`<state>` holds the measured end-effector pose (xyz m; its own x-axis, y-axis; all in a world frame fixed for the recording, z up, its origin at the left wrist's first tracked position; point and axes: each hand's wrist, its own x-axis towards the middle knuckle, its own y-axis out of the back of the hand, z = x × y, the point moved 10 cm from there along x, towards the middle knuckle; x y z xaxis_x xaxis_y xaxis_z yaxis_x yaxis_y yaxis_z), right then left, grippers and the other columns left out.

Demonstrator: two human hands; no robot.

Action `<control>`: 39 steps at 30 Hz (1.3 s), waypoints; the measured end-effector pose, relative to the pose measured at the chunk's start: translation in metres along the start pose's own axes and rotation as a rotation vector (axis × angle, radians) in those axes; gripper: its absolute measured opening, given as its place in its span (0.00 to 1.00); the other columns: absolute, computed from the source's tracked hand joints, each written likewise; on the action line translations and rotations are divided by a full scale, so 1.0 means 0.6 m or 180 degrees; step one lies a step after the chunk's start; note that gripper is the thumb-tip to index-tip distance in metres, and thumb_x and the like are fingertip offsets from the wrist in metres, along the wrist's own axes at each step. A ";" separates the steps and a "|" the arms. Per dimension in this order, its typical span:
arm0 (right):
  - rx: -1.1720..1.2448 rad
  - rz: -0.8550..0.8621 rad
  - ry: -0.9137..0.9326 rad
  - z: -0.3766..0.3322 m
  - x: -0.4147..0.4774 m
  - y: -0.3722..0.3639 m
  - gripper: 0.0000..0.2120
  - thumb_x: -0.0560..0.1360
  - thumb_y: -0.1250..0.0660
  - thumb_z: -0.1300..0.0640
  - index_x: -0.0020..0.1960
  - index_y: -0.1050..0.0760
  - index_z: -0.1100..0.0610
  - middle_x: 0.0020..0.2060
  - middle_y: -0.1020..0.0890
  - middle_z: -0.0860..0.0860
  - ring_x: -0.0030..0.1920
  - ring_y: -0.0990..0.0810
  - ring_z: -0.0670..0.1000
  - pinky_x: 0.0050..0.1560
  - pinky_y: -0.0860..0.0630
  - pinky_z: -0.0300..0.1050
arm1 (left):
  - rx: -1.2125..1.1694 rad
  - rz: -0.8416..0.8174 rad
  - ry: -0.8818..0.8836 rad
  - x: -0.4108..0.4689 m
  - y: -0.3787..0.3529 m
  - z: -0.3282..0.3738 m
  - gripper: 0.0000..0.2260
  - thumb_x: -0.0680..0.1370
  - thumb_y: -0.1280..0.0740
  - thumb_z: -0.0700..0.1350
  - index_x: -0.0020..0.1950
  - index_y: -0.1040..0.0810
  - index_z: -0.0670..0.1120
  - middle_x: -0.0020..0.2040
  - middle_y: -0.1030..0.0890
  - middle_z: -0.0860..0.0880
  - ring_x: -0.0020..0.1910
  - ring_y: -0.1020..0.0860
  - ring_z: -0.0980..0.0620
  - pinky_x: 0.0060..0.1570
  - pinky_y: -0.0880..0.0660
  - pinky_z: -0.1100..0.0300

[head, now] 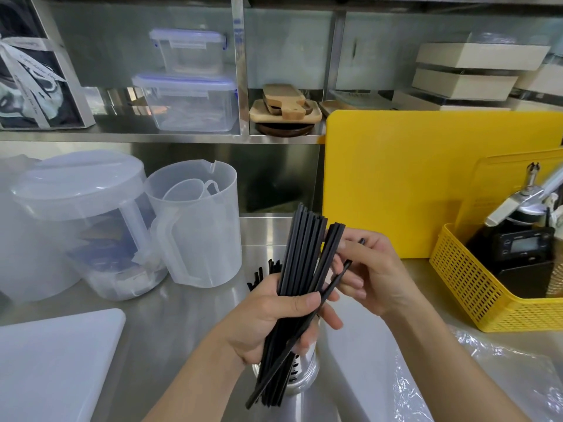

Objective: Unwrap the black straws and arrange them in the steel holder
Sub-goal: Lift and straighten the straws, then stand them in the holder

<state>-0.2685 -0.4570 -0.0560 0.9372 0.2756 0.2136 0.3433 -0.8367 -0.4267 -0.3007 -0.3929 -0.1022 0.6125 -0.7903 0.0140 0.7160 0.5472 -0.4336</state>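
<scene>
My left hand grips a bundle of several black straws around its middle, tilted slightly right, above the steel counter. My right hand touches the bundle's right side, fingers pinching one or two straws that lean away from the rest. The steel holder stands just below my left hand, mostly hidden by the hand and the straws. A few more black straw tips poke up behind my left hand. Crinkled clear plastic wrap lies on the counter at lower right.
Two translucent plastic jugs stand at left. A white cutting board lies at lower left. A yellow cutting board leans at the back right, next to a yellow basket holding a dispenser and a scale. Shelves with containers run above.
</scene>
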 end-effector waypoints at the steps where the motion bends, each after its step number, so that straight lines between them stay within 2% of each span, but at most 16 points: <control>1: -0.0039 0.0008 0.0026 0.001 0.000 0.004 0.12 0.72 0.35 0.66 0.30 0.25 0.62 0.22 0.26 0.53 0.16 0.36 0.43 0.17 0.39 0.30 | -0.0010 0.0011 0.0002 0.000 0.001 -0.002 0.15 0.67 0.25 0.48 0.48 0.20 0.42 0.36 0.17 0.42 0.22 0.24 0.54 0.23 0.30 0.65; 5: -0.0204 0.0401 0.0022 0.004 -0.001 0.027 0.12 0.71 0.36 0.66 0.28 0.26 0.62 0.21 0.27 0.54 0.15 0.38 0.43 0.16 0.42 0.30 | -0.0009 0.0047 -0.0030 0.003 -0.002 0.000 0.16 0.68 0.25 0.46 0.50 0.23 0.41 0.38 0.18 0.41 0.22 0.25 0.54 0.22 0.30 0.65; 8: -0.0272 0.0717 -0.0112 0.004 -0.004 0.042 0.13 0.70 0.37 0.66 0.28 0.27 0.61 0.19 0.29 0.53 0.14 0.41 0.43 0.17 0.46 0.29 | 0.0284 0.0080 -0.0001 0.001 -0.010 0.009 0.17 0.74 0.33 0.41 0.58 0.32 0.34 0.32 0.18 0.48 0.22 0.26 0.56 0.21 0.31 0.66; 10: -0.0323 0.0907 -0.0242 0.008 -0.006 0.052 0.14 0.74 0.40 0.70 0.30 0.30 0.62 0.19 0.30 0.52 0.14 0.42 0.42 0.18 0.47 0.27 | 0.0473 0.0291 -0.0019 0.000 -0.004 0.014 0.17 0.74 0.34 0.37 0.60 0.34 0.35 0.35 0.17 0.48 0.22 0.26 0.54 0.20 0.31 0.66; 13: -0.0529 0.1056 -0.0337 0.014 -0.005 0.058 0.14 0.76 0.43 0.70 0.33 0.32 0.60 0.18 0.31 0.51 0.15 0.44 0.43 0.18 0.48 0.28 | 0.0705 0.0757 -0.0063 0.002 0.016 0.014 0.17 0.68 0.30 0.34 0.53 0.30 0.41 0.43 0.17 0.44 0.24 0.24 0.49 0.18 0.33 0.65; 16: -0.0973 0.1335 -0.0167 0.010 -0.002 0.065 0.13 0.79 0.46 0.64 0.36 0.34 0.58 0.17 0.33 0.50 0.17 0.44 0.45 0.20 0.48 0.31 | 0.0827 0.1068 0.0019 0.002 0.030 0.006 0.13 0.70 0.31 0.36 0.51 0.31 0.39 0.38 0.17 0.44 0.27 0.21 0.46 0.19 0.32 0.63; 19: -0.1454 0.1850 0.0133 -0.002 -0.002 0.083 0.12 0.79 0.48 0.61 0.38 0.36 0.58 0.18 0.35 0.50 0.18 0.42 0.47 0.23 0.46 0.37 | 0.0870 0.1176 0.0216 -0.001 0.036 -0.002 0.07 0.75 0.34 0.35 0.50 0.30 0.39 0.36 0.18 0.44 0.32 0.19 0.45 0.22 0.29 0.60; 23: -0.2474 0.2451 0.0823 -0.050 -0.013 0.086 0.12 0.81 0.49 0.59 0.38 0.38 0.52 0.29 0.31 0.54 0.28 0.33 0.49 0.30 0.35 0.45 | 0.0610 0.1287 0.0239 -0.001 0.032 0.001 0.07 0.76 0.36 0.35 0.53 0.30 0.37 0.41 0.19 0.39 0.39 0.17 0.44 0.24 0.23 0.57; 24: -0.2563 0.2626 0.1073 -0.070 -0.022 0.087 0.12 0.81 0.49 0.59 0.39 0.38 0.50 0.30 0.30 0.54 0.28 0.31 0.46 0.31 0.33 0.43 | 0.0524 0.1445 0.0202 -0.004 0.039 0.005 0.07 0.76 0.36 0.35 0.53 0.30 0.36 0.42 0.19 0.37 0.39 0.17 0.44 0.25 0.22 0.56; 26: -0.2515 0.2953 0.1675 -0.118 -0.045 0.093 0.11 0.81 0.49 0.58 0.41 0.40 0.48 0.27 0.29 0.52 0.26 0.29 0.41 0.28 0.35 0.31 | 0.0276 0.1921 0.0133 -0.017 0.070 0.012 0.08 0.75 0.35 0.35 0.53 0.30 0.35 0.41 0.18 0.36 0.39 0.16 0.43 0.27 0.20 0.54; 28: -0.2603 0.3133 0.2302 -0.166 -0.069 0.091 0.08 0.79 0.50 0.57 0.43 0.42 0.46 0.26 0.28 0.49 0.25 0.28 0.38 0.28 0.35 0.29 | -0.0013 0.2300 0.0055 -0.033 0.099 0.021 0.09 0.75 0.35 0.36 0.54 0.29 0.34 0.39 0.16 0.38 0.38 0.16 0.42 0.31 0.18 0.52; 31: -0.2824 0.2830 0.3088 -0.204 -0.087 0.058 0.04 0.81 0.51 0.52 0.48 0.44 0.47 0.27 0.26 0.50 0.24 0.26 0.43 0.28 0.33 0.29 | -0.0679 0.2256 0.0196 -0.036 0.103 0.016 0.09 0.77 0.37 0.36 0.54 0.27 0.31 0.36 0.16 0.39 0.35 0.16 0.45 0.31 0.18 0.55; 33: -0.2966 0.2261 0.3349 -0.196 -0.082 0.018 0.06 0.81 0.50 0.51 0.48 0.38 0.51 0.36 0.22 0.51 0.25 0.25 0.51 0.28 0.30 0.33 | -0.1095 0.2028 0.0497 -0.023 0.086 0.002 0.10 0.77 0.38 0.38 0.51 0.25 0.31 0.39 0.16 0.37 0.36 0.16 0.45 0.33 0.18 0.55; 35: -0.3104 0.1590 0.3278 -0.158 -0.066 -0.016 0.11 0.80 0.47 0.56 0.43 0.31 0.59 0.36 0.20 0.55 0.25 0.25 0.55 0.27 0.27 0.42 | -0.1339 0.1827 0.0590 -0.007 0.073 0.004 0.13 0.77 0.39 0.39 0.45 0.22 0.30 0.43 0.16 0.34 0.39 0.16 0.42 0.41 0.18 0.52; 37: -0.3230 0.0988 0.2901 -0.102 -0.049 -0.043 0.13 0.80 0.47 0.52 0.43 0.32 0.59 0.31 0.21 0.63 0.30 0.23 0.59 0.29 0.26 0.47 | -0.1378 0.1601 0.0515 0.010 0.065 0.014 0.20 0.78 0.42 0.44 0.36 0.19 0.32 0.37 0.16 0.37 0.36 0.16 0.43 0.48 0.21 0.51; 39: -0.3375 0.0525 0.2555 -0.054 -0.040 -0.062 0.17 0.80 0.48 0.48 0.45 0.31 0.60 0.35 0.20 0.61 0.34 0.21 0.60 0.34 0.24 0.51 | -0.1318 0.1574 0.0435 0.016 0.066 0.028 0.27 0.80 0.44 0.47 0.25 0.20 0.37 0.27 0.19 0.42 0.26 0.19 0.48 0.38 0.22 0.57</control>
<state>-0.3056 -0.4476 -0.0167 0.5423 0.0902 0.8353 -0.3249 -0.8944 0.3075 -0.2607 -0.3743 -0.1045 0.7686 -0.5157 -0.3786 0.1561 0.7251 -0.6707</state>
